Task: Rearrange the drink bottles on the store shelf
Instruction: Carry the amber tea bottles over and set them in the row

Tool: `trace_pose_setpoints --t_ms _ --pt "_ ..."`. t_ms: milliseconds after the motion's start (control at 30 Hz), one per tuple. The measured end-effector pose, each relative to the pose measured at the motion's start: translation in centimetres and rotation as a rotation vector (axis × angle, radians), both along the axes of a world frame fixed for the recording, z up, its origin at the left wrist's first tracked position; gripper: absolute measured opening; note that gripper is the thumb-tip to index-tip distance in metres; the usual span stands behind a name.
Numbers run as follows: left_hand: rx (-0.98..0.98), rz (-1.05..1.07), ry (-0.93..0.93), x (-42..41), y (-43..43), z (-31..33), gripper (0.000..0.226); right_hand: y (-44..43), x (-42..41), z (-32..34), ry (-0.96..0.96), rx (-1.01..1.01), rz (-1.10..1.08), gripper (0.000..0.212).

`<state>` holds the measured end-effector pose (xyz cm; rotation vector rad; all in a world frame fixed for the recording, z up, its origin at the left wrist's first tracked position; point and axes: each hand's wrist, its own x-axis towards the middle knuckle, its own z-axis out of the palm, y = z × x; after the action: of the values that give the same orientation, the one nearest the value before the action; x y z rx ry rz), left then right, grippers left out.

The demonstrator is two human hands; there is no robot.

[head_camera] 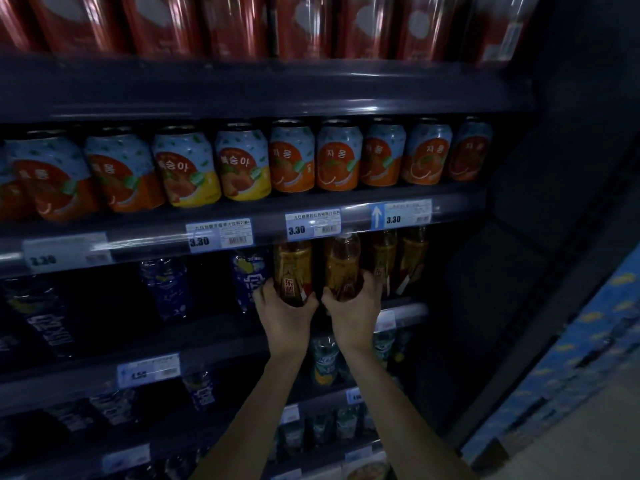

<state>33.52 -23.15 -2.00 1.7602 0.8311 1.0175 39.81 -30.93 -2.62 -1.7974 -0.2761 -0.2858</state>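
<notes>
Fruit-drink cans (292, 156), middle shelf: nine fully visible. Amber tea bottles (292, 271), shelf below: four. Price tags reading 3.30 (219, 235): four. Hands: two.

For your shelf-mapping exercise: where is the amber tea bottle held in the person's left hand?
In the head view, the amber plastic tea bottle stands centre frame, gripped by the left hand, below the can shelf's price rail, between a blue-labelled bottle and the right hand's matching bottle.

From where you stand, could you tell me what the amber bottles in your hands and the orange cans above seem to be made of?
The two amber bottles look like clear glossy plastic: the tea-coloured liquid shows through above printed wrap labels. The orange cans look like printed metal, probably aluminium, with a silvery top rim.
</notes>
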Motion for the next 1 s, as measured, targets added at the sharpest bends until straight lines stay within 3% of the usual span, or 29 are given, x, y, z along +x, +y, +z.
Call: trace_pose_setpoints --t_ms 633,867,1000 --pt "-0.080 0.072 -0.026 2.6 -0.7 -1.8 0.081 1.6 1.9 -1.9 -0.051 -0.009 0.005 0.072" --pt "0.035 0.047 0.039 2.1 -0.4 -3.2 0.082 0.7 1.0 -4.0 -0.016 -0.075 -0.007 0.070" --pt "0.091 0.138 0.146 1.6 -0.7 -4.3 0.080 0.7 0.9 -4.5 -0.014 -0.100 -0.007 0.067"
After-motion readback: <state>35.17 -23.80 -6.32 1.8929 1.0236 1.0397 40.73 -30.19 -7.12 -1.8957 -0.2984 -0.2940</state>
